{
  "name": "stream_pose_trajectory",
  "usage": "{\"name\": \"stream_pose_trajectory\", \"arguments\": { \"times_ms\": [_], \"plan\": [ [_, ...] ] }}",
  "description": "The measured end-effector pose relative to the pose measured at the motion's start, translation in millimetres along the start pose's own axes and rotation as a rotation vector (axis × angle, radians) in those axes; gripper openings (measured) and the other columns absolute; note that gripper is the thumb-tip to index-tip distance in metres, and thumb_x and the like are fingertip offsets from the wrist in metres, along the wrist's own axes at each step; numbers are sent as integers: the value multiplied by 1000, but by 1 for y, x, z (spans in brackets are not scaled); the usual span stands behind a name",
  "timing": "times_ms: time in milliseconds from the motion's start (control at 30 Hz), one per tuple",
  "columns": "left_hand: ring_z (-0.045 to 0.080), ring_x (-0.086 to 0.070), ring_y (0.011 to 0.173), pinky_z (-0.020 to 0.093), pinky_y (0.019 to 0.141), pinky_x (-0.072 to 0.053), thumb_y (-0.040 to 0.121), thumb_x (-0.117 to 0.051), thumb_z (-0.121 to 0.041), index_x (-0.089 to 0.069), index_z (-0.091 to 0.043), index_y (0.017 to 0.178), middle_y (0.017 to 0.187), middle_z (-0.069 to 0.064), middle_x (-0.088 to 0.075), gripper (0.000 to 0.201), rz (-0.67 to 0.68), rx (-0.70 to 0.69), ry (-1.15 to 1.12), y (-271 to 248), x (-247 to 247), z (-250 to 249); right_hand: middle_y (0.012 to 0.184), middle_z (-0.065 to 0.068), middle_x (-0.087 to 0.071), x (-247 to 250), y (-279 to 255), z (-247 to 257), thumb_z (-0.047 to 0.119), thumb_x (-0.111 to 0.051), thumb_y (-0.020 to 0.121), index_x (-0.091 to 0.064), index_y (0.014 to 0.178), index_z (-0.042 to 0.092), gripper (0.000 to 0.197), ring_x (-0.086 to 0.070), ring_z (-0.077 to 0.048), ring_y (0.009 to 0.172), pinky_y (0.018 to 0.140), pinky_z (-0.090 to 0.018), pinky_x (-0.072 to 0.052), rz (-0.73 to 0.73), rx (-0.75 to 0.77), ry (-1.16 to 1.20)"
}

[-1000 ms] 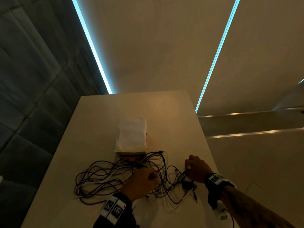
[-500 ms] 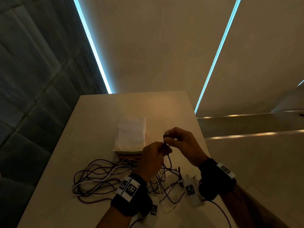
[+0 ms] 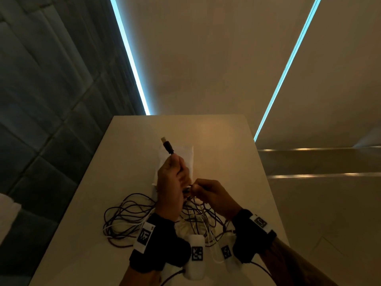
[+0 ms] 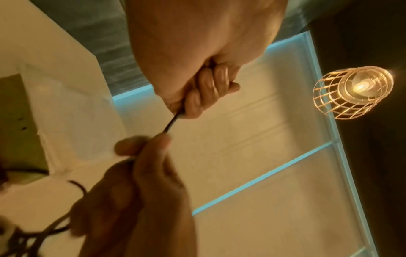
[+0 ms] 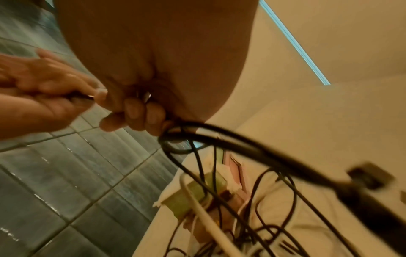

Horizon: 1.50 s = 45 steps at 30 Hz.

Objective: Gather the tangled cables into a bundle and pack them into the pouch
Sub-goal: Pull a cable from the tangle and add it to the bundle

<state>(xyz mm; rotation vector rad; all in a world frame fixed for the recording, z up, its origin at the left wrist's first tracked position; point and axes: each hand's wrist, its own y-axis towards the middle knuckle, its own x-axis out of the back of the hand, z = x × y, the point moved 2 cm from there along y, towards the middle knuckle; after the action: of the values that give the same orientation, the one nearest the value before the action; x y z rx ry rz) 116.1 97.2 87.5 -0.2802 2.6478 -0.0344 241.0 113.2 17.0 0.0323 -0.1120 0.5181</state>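
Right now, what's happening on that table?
A person is untangling cables. The left hand grips a dark cable, its USB plug sticking up; the right hand pinches the same cable lower down. The tangled dark and white cables lie on the pale table, none yet in the white pouch.

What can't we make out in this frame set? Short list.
- Pouch, head view: left hand covers much of it; opening unseen.
- Cable between the hands, left wrist view: motion blur, right hand hides where it runs on.
- Plug, right wrist view: blurred, type unreadable.
- Cable pile, head view: dim; count unclear.
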Motion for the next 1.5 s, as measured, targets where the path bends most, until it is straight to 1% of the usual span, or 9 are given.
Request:
{"name": "stream_pose_trajectory", "arguments": {
  "times_ms": [133, 233, 400, 667, 767, 867, 1067, 1233, 1500],
  "plan": [
    [9, -18, 43, 26, 43, -12, 104, -30, -23, -49, -13, 66, 52, -4, -28, 43, 16, -85, -45, 0, 17, -31, 73, 8, -53, -11, 5, -36, 29, -50, 97, -63, 74, 23, 27, -49, -7, 70, 69, -27, -39, -11, -19, -1],
    [7, -19, 41, 24, 42, -13, 104, -29, -23, -54, -19, 62, 50, -7, -32, 49, 47, -131, -48, -6, 21, -53, 74, -2, -51, -17, 9, -47, 27, -49, 97, -61, 78, 4, 32, -49, -14, 72, 69, -32, -38, -15, -25, -28],
    [6, -20, 41, 23, 41, -13, 102, -33, -26, -52, -18, 63, 50, -8, -34, 44, 77, -195, -33, -14, 26, -91, 61, 14, -50, -19, 7, -68, 11, -46, 100, -54, 65, 27, 39, -44, 3, 59, 62, -17, -35, -11, -91, -100],
    [14, -40, 39, 22, 40, -26, 104, -33, -28, -44, -13, 70, 61, 11, -62, 39, -133, 196, 318, -18, 45, -40, 58, 11, -55, -7, 23, 42, 13, -57, 95, -69, 80, 4, 21, -44, -6, 52, 50, -18, -36, -215, 68, 59],
    [29, -70, 81, 42, 72, -54, 103, -32, -30, -43, -14, 69, 100, 20, -73, 40, -88, 246, 84, -18, 41, -34, 62, 6, -63, -18, 14, 82, -2, -54, 93, -68, 75, 4, 24, -49, 1, 51, 52, -14, -39, -60, 159, 111],
    [34, -66, 107, 49, 91, -48, 100, -31, -34, -46, -16, 65, 113, 22, -69, 42, 59, 230, -154, -18, 34, -44, 54, 15, -62, -28, 3, 85, -9, -48, 94, -64, 72, 9, 32, -54, 6, 49, 53, -5, -40, 51, 126, 118],
    [16, -38, 49, 29, 55, -37, 99, -35, -31, -44, -12, 71, 62, 4, -47, 36, 70, 33, -126, -19, 28, -42, 54, 13, -52, -32, 0, 39, 1, -54, 94, -59, 67, 7, 29, -44, 3, 52, 57, -12, -38, 18, 67, 181],
    [9, -16, 42, 30, 46, -11, 99, -35, -30, -44, -13, 71, 51, -5, -27, 35, 0, 18, -131, -19, 33, -37, 60, 10, -49, -40, -2, -11, 31, -54, 94, -60, 65, 23, 31, -42, -6, 57, 59, -25, -34, 9, 26, 86],
    [8, -19, 39, 27, 44, -13, 100, -34, -26, -49, -13, 65, 45, -8, -26, 40, 30, -80, -59, -24, 39, -54, 63, 8, -46, -47, 2, -44, 27, -45, 98, -54, 70, 7, 36, -42, -3, 59, 60, -18, -34, 17, 3, -15]
  ]
}}
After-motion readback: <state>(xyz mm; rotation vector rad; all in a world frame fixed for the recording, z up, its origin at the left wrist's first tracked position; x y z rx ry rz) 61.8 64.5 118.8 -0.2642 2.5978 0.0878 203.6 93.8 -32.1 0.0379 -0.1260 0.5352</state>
